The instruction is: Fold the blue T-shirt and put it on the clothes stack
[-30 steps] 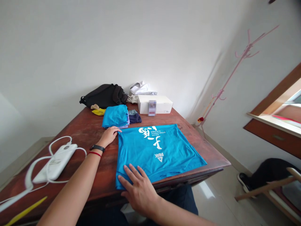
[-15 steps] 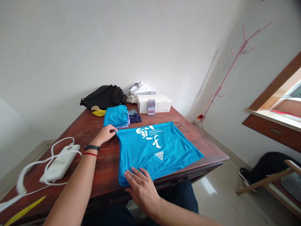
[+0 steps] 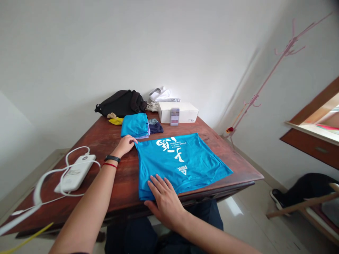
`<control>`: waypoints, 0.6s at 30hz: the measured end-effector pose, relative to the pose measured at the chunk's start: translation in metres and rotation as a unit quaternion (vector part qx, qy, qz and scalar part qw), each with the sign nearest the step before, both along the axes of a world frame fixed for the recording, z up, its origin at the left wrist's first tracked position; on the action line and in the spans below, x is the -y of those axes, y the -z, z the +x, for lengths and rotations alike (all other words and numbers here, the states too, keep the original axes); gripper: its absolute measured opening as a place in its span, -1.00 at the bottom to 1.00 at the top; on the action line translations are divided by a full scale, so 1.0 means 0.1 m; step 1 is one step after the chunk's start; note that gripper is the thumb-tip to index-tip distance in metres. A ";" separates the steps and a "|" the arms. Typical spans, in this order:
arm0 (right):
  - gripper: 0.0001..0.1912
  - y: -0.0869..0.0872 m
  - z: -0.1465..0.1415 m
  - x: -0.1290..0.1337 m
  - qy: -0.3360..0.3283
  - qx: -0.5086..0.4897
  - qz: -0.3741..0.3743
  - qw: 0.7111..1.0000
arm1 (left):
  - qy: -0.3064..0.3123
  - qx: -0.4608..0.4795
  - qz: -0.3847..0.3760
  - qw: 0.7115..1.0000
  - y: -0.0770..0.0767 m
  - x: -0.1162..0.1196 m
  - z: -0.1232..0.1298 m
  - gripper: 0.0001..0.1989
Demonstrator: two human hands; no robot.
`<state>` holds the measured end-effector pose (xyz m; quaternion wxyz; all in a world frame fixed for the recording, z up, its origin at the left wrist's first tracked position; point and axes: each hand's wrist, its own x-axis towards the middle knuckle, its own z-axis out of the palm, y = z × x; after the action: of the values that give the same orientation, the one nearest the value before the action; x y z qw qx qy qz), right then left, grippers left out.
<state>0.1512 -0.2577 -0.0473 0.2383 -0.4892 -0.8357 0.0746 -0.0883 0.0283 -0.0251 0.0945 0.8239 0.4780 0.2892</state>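
One blue T-shirt [image 3: 182,165]: bright turquoise, lying flat on the near half of the worktop [image 3: 124,183], its lower corner close to the front edge, with soft creases near that edge.
Print on it: large white Chinese characters [image 3: 169,151], upside down from where the wearer of the camera stands; beside them, small white lettering [image 3: 172,143] reads DALLAS INTERNATIONAL MARATHON; below, a PEAK logo [image 3: 182,171].
Left hand [image 3: 124,145]: at the shirt's far left corner, fingers curled and touching the cloth; whether they pinch it, I cannot tell. A black wristband [image 3: 112,158] and a red string [image 3: 109,165] circle the wrist.
Right hand [image 3: 165,203]: fingers spread open, pressing flat on the shirt's near edge, holding nothing.
Just beyond the shirt: a folded blue garment [image 3: 134,125] on lilac cloth, and a folded navy garment [image 3: 155,127].
Far end of the worktop: a black bag [image 3: 122,103], yellow cloth [image 3: 116,121], white fabric [image 3: 161,95], and a white box [image 3: 177,112] with a blurred label.
Left of the arm: a white power bank [image 3: 75,173] tangled in a white cable [image 3: 53,176], its small print unreadable.
By the wall: a pink coat rack [image 3: 278,70].
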 end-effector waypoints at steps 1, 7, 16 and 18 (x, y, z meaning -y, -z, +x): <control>-0.34 -0.01 0.00 0.00 -0.008 0.007 -0.005 1.000 | -0.003 0.001 0.001 1.000 0.02 -0.01 0.01 -0.67; -0.56 0.02 -0.05 0.01 -0.054 -0.004 0.007 0.998 | -0.001 0.004 0.002 1.000 0.07 -0.06 0.02 -0.66; -0.70 0.04 -0.23 -0.04 -0.061 -0.033 0.013 0.998 | 0.008 0.001 -0.011 1.000 0.05 -0.06 -0.01 -0.65; -0.71 0.04 -0.23 -0.04 -0.061 -0.036 0.012 0.997 | 0.015 -0.002 -0.019 1.000 0.03 -0.05 -0.03 -0.63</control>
<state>0.1282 -0.2538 -0.0516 0.2692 -0.4311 -0.8558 0.0967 -0.0912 0.0336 -0.0278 0.1134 0.8295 0.4714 0.2772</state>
